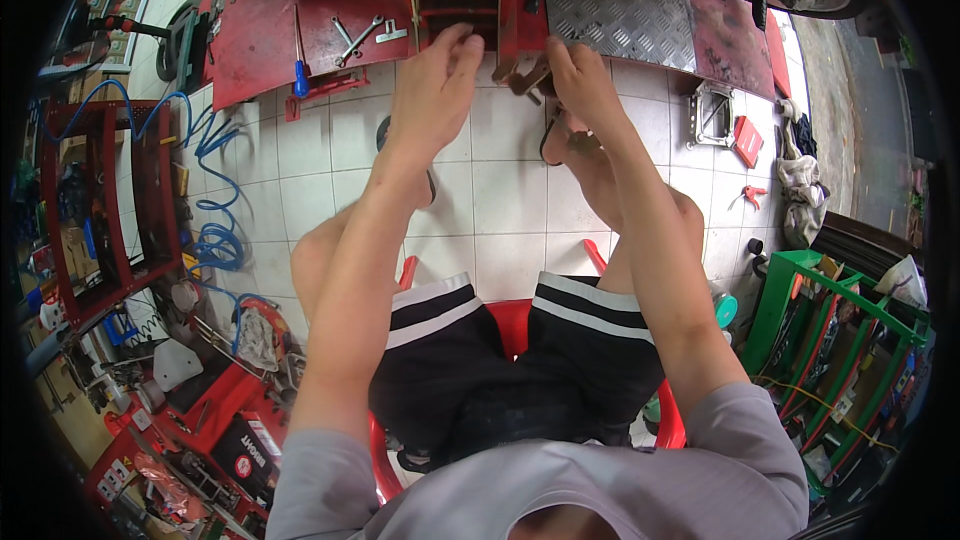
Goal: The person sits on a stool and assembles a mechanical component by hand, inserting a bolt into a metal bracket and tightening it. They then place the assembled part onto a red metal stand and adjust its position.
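My left hand [437, 90] reaches to the front edge of the red lift table [250, 50]. Its thumb and index finger are apart, with nothing visible between them; the other fingers are partly hidden. To its right, my right hand [585, 88] is closed, its fingers bent down against a brownish metal part [528, 80] with a short protruding pin. This part sits beside the foot of a red upright [507, 20] of the lift. Where the fingers grip it is partly hidden.
On the lift lie a blue-handled screwdriver [300, 75], wrenches [358, 40] and a diamond-plate metal sheet [625, 25]. A coiled blue hose [220, 240] hangs at left. A metal frame [712, 115], a red box [747, 142] and a green rack [800, 290] stand on the right.
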Motion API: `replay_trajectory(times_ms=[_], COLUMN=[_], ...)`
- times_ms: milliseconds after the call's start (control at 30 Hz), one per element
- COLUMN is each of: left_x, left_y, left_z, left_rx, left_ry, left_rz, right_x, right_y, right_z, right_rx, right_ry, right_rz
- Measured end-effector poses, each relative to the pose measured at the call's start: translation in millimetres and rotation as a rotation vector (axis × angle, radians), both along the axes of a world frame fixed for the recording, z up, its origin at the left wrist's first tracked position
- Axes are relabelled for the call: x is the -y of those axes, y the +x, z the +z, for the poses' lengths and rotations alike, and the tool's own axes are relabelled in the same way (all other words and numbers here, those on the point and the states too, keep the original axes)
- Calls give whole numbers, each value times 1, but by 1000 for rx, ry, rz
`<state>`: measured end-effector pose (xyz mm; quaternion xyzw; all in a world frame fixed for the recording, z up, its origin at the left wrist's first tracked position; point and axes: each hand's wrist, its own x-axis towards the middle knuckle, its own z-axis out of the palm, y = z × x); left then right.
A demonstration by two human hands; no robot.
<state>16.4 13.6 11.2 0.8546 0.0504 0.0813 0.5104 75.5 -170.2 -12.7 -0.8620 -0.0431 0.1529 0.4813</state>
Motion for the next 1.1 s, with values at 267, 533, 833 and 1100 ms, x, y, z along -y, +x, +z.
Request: replay_trajectory(times_ms=[267, 533, 833, 1100], left_x=[1, -1, 2, -6], left_y=[3, 2, 1, 3], left_z=[-6, 11, 5, 0], left_rx=[53, -115, -19, -156], left_ry=[-99, -118, -95, -212], left_rz=[21, 0, 100, -48], right_x=[-3, 0, 0, -2], right_y=[1, 3, -2, -2], right_z=[-5, -8, -1, 12], right_rx=[26, 55, 64, -112], right_ry=[4, 18, 62, 241], right_rz=[-37, -37, 16, -183])
